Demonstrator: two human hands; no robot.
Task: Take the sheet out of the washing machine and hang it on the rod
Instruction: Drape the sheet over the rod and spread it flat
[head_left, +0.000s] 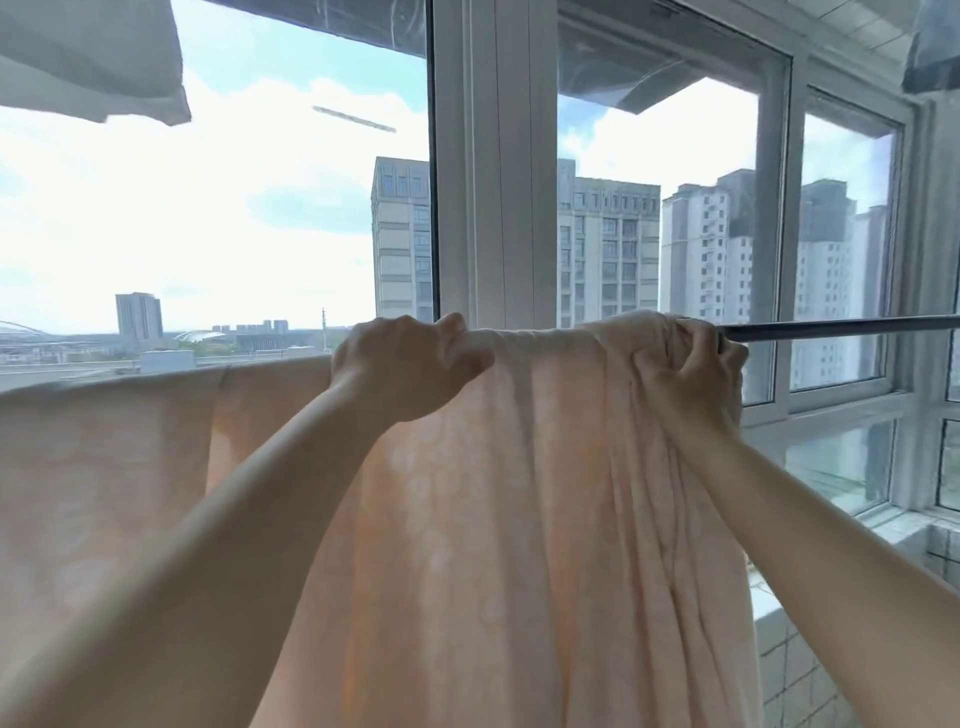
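- One sheet, pale peach, is draped over the rod and hangs down on the near side; more of it spreads along the rod toward the left.
- One rod shows bare only at its right end, past the bunched cloth.
- Two hands grip the sheet at the rod's top: the left hand is clenched on a fold, and the right hand is closed around gathered cloth at the sheet's right edge.
- The stretch of sheet between the hands lies flat over the rod.
- One pale cloth hangs at the upper left corner.
- Windows stand behind.
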